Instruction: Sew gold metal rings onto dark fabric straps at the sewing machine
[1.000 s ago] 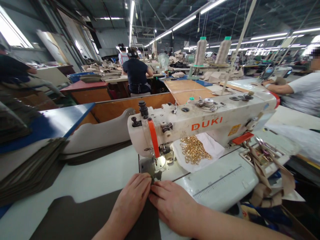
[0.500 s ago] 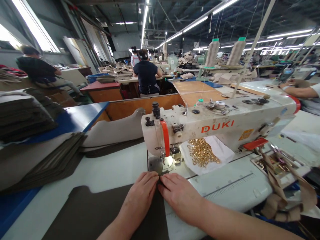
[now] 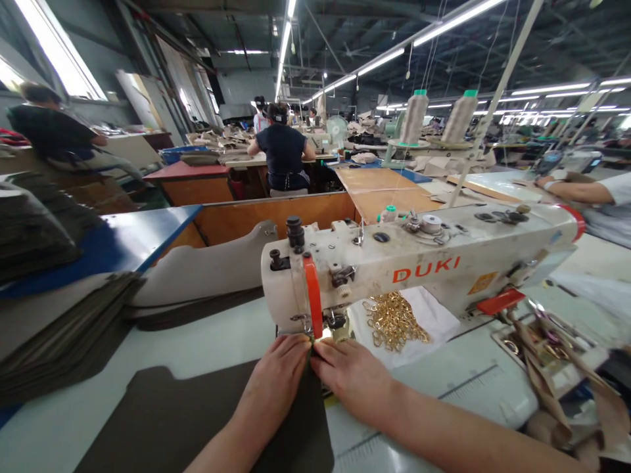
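Observation:
A dark grey-brown fabric panel (image 3: 197, 407) lies flat on the pale sewing table, its upper right corner at the needle end of a white sewing machine (image 3: 374, 256). Both my hands are there, fingertips close together. My left hand (image 3: 279, 368) pinches the panel's edge from the left, fingers bent and pressed together. From the right, my right hand (image 3: 348, 368) has its fingers closed at the same edge. The needle and presser foot are mostly hidden behind my fingers and the orange guard (image 3: 312, 295). Whatever small piece sits between the fingertips cannot be made out.
A heap of gold metal rings (image 3: 397, 322) lies on white cloth under the machine arm. Stacked panels (image 3: 64, 328) stand at left. A tray (image 3: 537, 341) with straps and scissors is at right. Thread cones (image 3: 414, 118) stand behind; co-workers (image 3: 283, 151) sit farther off.
My hands have moved slightly closer to the needle area, now covering more of it. The panel has stayed under them. The whole view has shifted a little.

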